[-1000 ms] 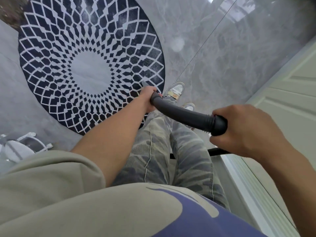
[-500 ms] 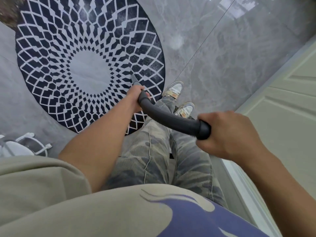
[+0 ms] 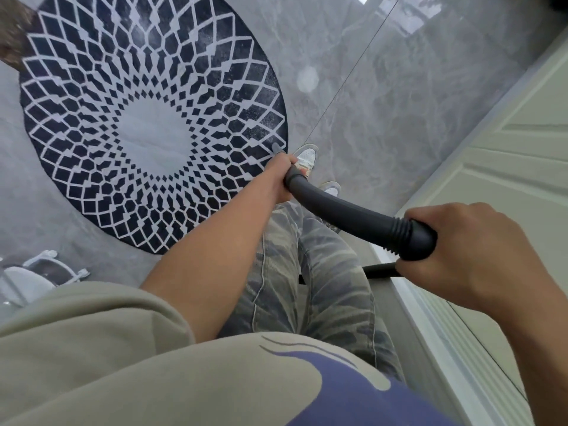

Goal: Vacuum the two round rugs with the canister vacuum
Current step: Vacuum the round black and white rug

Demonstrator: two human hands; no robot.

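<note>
A round rug (image 3: 147, 118) with a dark blue and white diamond pattern and a pale centre lies on the grey floor at the upper left. My left hand (image 3: 281, 175) grips the lower end of the curved black vacuum handle (image 3: 347, 213), just past the rug's near right edge. A grey wand tip (image 3: 276, 147) pokes out beyond that hand onto the rug's rim. My right hand (image 3: 470, 256) holds the ribbed upper end of the handle near the right. The canister and nozzle are out of sight. Only one rug is in view.
My two shoes (image 3: 307, 158) stand on the grey marble floor (image 3: 399, 103) beside the rug. A white panelled door (image 3: 522, 155) and its sill run along the right. A white wire-framed object (image 3: 40, 272) sits at the lower left. A brown furry edge (image 3: 13, 32) shows top left.
Both hands and the handle have shifted right and back toward me, so the wand tip has slid from inside the rug's pattern to its right rim.
</note>
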